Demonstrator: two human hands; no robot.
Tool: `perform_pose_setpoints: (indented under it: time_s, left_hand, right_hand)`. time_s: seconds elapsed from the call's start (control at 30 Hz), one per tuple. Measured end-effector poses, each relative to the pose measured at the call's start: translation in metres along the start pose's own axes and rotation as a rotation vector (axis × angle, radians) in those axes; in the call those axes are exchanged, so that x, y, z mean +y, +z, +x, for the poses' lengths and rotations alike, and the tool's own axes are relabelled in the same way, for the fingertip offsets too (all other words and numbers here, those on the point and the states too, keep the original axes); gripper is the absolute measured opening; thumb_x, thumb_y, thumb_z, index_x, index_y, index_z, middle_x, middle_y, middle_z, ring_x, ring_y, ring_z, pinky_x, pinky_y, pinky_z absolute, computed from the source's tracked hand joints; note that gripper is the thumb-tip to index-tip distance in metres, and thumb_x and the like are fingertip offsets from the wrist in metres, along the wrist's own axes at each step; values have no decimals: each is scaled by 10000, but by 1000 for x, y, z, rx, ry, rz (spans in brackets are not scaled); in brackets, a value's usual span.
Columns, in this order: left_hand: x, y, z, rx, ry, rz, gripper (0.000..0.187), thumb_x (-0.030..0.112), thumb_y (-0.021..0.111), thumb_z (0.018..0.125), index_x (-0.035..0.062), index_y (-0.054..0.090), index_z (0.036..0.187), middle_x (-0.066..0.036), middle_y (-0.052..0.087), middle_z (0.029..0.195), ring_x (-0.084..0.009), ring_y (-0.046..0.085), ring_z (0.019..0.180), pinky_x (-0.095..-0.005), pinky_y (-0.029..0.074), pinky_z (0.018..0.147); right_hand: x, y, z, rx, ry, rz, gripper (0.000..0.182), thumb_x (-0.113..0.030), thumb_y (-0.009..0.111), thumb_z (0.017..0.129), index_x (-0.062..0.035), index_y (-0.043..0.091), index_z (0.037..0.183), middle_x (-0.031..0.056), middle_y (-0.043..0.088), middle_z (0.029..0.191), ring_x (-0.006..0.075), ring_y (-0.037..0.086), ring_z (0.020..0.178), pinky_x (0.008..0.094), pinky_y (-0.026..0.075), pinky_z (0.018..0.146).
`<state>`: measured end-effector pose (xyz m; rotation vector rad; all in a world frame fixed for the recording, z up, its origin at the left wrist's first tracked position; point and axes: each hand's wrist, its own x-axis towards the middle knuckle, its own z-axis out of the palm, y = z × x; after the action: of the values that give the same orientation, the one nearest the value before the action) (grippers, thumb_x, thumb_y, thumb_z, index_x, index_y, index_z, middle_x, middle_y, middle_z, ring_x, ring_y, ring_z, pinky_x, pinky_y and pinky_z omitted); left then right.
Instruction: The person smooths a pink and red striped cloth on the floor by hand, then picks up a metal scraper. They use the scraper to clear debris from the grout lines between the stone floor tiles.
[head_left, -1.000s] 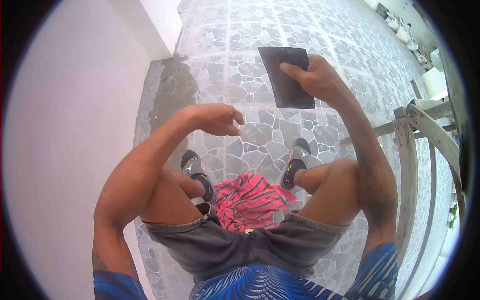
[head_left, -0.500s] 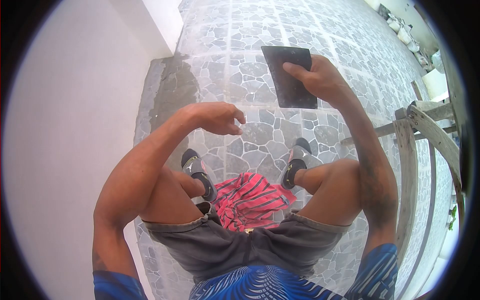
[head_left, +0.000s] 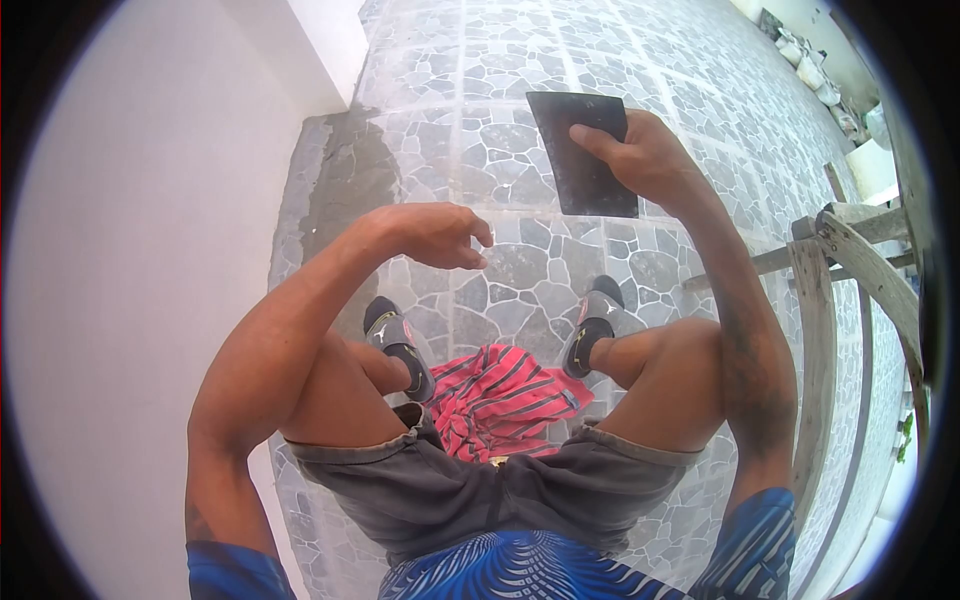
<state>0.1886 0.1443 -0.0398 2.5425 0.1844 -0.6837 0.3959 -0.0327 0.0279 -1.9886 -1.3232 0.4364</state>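
Observation:
My right hand (head_left: 645, 160) grips a thin, flat black plate (head_left: 587, 165) with slightly uneven sides and pale specks. The thumb lies across its upper face, and the other fingers are hidden behind it. The plate is held out over the stone-patterned floor, tilted towards me. To the left, my left hand (head_left: 440, 236) hangs above the floor with the fingers bent and a gap between thumb and forefinger; nothing shows between them. Between my feet lies a crumpled pink cloth (head_left: 505, 395) with dark stripes.
A white wall (head_left: 140, 300) rises along the left, with a damp grey patch (head_left: 350, 180) on the floor beside it. Weathered wooden beams (head_left: 815, 330) form a frame at the right. Several bags (head_left: 800, 65) and other items lie along the far right wall.
The black plate and my right hand have shifted very slightly to the right. My left hand and the pink cloth look practically the same.

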Motion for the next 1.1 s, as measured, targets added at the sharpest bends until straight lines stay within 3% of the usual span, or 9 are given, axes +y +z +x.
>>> perform_pose_setpoints:
  time_s: [1.1]
  left_hand:
    - [-1,1,0,4,12,13,477,387,617,1030,92,627,1405,-147,763,1167,-315,710,1103,-442,547,955]
  right_hand:
    - [7,1,2,-30,-15,21,375,-319,674,1023,8,729,1199,93,770,977,165,710,872,334,561,802]
